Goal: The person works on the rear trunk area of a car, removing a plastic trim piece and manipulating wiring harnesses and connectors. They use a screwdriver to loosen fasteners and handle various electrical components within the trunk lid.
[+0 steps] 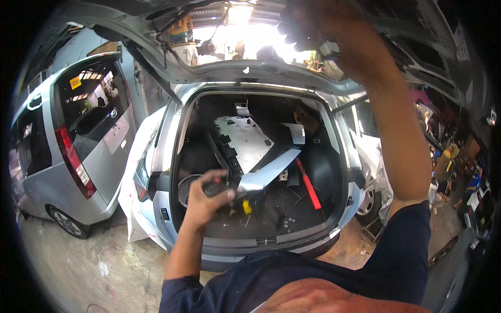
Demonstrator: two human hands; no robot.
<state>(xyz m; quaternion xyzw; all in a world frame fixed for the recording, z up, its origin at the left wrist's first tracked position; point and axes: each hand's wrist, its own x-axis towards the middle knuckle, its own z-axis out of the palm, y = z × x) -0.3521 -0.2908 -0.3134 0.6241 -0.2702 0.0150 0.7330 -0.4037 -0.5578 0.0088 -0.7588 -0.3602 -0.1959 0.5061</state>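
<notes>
The work in hand seems to be at the raised tailgate [224,77], near the right grip [330,25]; what either grip holds I cannot tell; the left grip [204,197] is curled, blurred; next move probably calls for steady overhead reach; beyond the left grip, the cargo area [331,177] contains silver trim [274,169], white panel [240,138], red bar [309,188].

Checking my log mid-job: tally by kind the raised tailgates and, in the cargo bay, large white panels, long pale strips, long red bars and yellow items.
Raised tailgate: 1
Large white panel: 1
Long pale strip: 1
Long red bar: 1
Yellow item: 1
Total: 5
</notes>
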